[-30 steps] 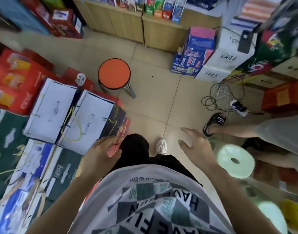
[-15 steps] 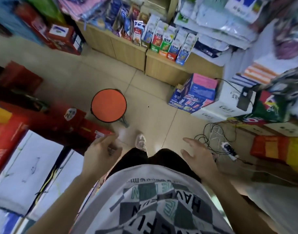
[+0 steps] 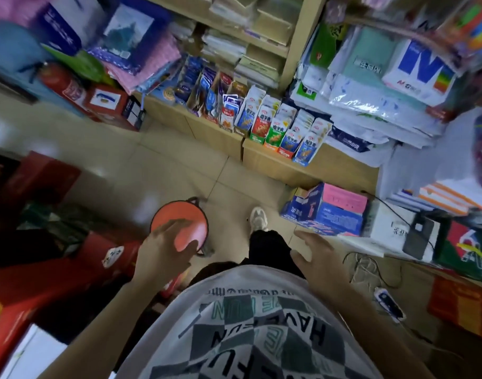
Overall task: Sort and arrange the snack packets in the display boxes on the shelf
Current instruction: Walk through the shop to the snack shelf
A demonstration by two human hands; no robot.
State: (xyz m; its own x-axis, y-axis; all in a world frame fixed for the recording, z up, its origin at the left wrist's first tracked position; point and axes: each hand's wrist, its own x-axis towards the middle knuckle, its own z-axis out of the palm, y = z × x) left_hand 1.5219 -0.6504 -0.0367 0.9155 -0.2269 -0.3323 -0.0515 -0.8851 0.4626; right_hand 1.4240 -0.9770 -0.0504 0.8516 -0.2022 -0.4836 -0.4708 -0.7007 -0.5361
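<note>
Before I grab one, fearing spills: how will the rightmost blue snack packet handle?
The blue snack packet looks like glossy film: probably light, floppy, perhaps slippery. It stands upright in a low display box, so may tip forward.

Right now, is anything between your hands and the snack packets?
A round orange stool stands under the left hand, and a blue cardboard box sits ahead of the right hand. Bare floor between them leads to the colourful snack packets.
</note>
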